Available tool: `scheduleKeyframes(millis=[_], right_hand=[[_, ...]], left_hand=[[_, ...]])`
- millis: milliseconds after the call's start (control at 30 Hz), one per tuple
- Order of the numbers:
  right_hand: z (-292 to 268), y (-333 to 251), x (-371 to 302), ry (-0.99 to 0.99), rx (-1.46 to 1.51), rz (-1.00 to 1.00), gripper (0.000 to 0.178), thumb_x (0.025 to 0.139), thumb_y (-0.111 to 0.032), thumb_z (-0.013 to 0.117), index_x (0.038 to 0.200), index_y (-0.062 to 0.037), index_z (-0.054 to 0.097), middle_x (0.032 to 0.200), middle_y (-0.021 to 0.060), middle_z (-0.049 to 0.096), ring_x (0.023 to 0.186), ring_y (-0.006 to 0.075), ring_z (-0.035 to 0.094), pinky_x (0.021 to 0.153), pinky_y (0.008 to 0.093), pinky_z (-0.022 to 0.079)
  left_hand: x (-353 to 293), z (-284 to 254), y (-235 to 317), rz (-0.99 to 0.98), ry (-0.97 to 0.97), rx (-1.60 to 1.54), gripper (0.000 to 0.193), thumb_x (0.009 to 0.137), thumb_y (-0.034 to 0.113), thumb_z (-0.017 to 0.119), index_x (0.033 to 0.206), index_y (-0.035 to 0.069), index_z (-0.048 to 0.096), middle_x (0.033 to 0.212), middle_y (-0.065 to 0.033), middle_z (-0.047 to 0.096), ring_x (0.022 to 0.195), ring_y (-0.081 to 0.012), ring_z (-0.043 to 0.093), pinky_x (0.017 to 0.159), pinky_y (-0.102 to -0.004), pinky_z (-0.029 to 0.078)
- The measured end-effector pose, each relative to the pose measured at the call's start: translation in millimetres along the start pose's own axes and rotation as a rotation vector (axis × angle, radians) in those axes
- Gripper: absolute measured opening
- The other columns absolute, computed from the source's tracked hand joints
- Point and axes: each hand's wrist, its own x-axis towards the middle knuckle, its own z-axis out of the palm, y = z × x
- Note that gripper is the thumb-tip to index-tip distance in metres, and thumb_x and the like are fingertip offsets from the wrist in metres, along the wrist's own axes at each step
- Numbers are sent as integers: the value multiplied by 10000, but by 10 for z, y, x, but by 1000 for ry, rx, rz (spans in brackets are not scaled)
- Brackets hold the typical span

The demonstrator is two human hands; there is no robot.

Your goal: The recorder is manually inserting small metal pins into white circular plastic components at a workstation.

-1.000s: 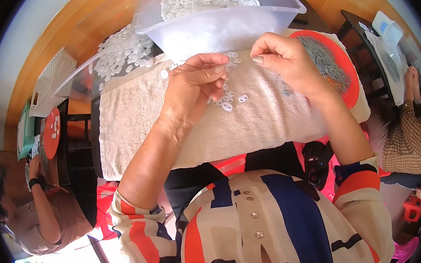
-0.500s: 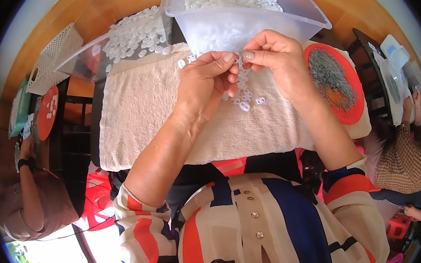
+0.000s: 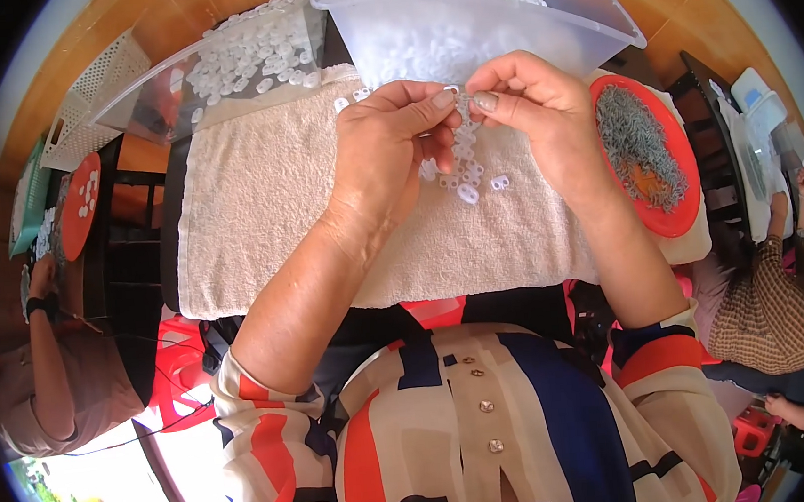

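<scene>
My left hand [image 3: 391, 134] is closed, its thumb and forefinger pinching a small white plastic piece [image 3: 452, 89]. Close beside it, my right hand [image 3: 534, 104] is closed in a pinch too; whatever sits between its fingertips is too small to make out. Below the hands, several white oval pieces with two holes [image 3: 469, 192] lie loose on a beige towel [image 3: 266, 205]. One such piece [image 3: 500, 183] rests a little apart on the right. My left fingers partly hide the pile.
A translucent tub [image 3: 470, 33] heaped with white pieces stands at the back, beside a clear tray [image 3: 141, 120] of similar pieces. On the right is a red plate [image 3: 682, 149] of thin grey metal parts. Other people sit at tables on the left [image 3: 62, 372] and right [image 3: 771, 316].
My fingertips have drawn slightly apart, with the right hand shifting a little to the right. The whole view has shifted slightly.
</scene>
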Motion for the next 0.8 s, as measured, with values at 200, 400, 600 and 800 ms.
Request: scheduleKeyframes(millis=[200, 400, 600, 800], right_hand=[[35, -35, -26, 37, -18, -40, 111, 892, -18, 586, 988, 9, 635, 888, 27, 655, 816, 83, 606, 749, 221, 474], [61, -50, -42, 62, -58, -61, 103, 874, 30, 579, 964, 16, 626, 861, 29, 652, 803, 74, 593, 713, 213, 479], [93, -21, -83, 79, -145, -89, 84, 877, 27, 594, 951, 3, 626, 889, 8, 647, 814, 67, 597, 739, 210, 476], [184, 96, -160, 130, -378, -403, 101, 858, 83, 593, 914, 1, 608, 880, -14, 638, 799, 60, 583, 720, 200, 466]], left_hand=[[-11, 8, 1, -2, 4, 9, 91, 900, 44, 622, 906, -47, 628, 762, -105, 641, 595, -138, 581, 477, -262, 465], [-23, 31, -3, -4, 14, 15, 88, 895, 43, 631, 898, -45, 628, 764, -107, 643, 604, -140, 585, 482, -261, 465], [-27, 19, -15, 11, 44, 71, 66, 880, 25, 649, 884, -39, 632, 749, -91, 633, 583, -132, 566, 465, -252, 439], [-69, 70, -70, 32, 68, 7, 51, 866, 0, 648, 875, -43, 621, 722, -88, 620, 537, -127, 538, 439, -256, 414]])
